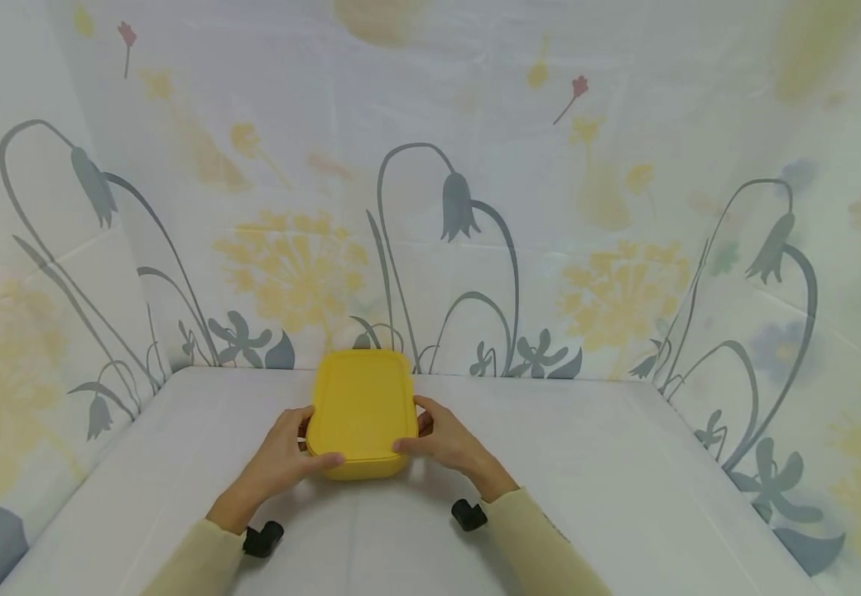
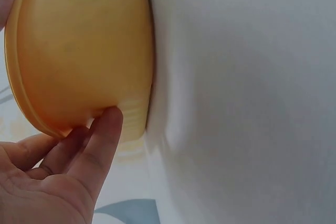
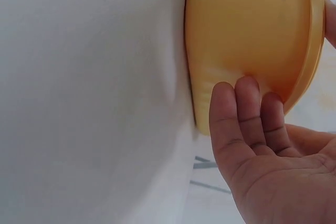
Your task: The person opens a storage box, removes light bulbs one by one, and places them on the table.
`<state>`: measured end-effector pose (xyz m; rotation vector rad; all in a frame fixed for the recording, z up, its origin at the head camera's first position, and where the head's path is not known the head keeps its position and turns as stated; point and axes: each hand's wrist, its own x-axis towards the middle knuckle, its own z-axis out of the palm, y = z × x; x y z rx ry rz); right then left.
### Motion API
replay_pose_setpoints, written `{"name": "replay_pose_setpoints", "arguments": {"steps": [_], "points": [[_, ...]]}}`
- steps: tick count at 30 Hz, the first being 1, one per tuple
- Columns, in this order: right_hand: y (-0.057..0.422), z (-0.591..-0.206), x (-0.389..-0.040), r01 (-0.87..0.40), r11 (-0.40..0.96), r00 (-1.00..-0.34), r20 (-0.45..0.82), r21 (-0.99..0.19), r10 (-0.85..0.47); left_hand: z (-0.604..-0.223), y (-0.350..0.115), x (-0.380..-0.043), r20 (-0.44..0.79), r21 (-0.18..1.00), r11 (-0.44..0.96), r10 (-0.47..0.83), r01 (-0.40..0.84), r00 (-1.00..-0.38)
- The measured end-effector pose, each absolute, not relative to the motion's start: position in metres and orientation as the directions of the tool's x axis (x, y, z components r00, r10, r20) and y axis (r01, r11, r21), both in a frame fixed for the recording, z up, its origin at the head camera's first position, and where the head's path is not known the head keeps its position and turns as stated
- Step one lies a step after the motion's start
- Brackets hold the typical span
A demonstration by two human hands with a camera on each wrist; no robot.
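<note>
A yellow lidded food container point(image 1: 362, 401) sits upright on the white table near its back edge, lid on top. My left hand point(image 1: 285, 447) grips its left side, with the thumb lying over the near left corner of the lid. On the opposite side my right hand point(image 1: 449, 439) holds it likewise, thumb on the near right corner. In the left wrist view, fingertips of the left hand point(image 2: 58, 179) press the container's side wall point(image 2: 89, 45) below the rim. The right wrist view shows several fingers of the right hand point(image 3: 268, 166) against the other wall point(image 3: 241, 30).
The white table point(image 1: 587, 497) extends around the container. Behind it rises a wall covering point(image 1: 430, 108) printed with grey and yellow flowers, which also covers both sides. Small black devices point(image 1: 262, 540) sit at both wrists, beside the cream sleeves point(image 1: 542, 546).
</note>
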<state>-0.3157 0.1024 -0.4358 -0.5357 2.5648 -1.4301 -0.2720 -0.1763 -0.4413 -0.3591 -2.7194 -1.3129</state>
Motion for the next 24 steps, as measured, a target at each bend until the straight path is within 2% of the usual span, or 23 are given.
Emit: {"name": "replay_pose_setpoints", "arguments": {"steps": [24], "points": [[0.151, -0.435, -0.305, -0.246, 0.5, -0.929, 0.054, -0.831, -0.367, -0.446, -0.131, -0.276, 0.208, 0.788, 0.546, 0.197, 0.283, -0.958]]}}
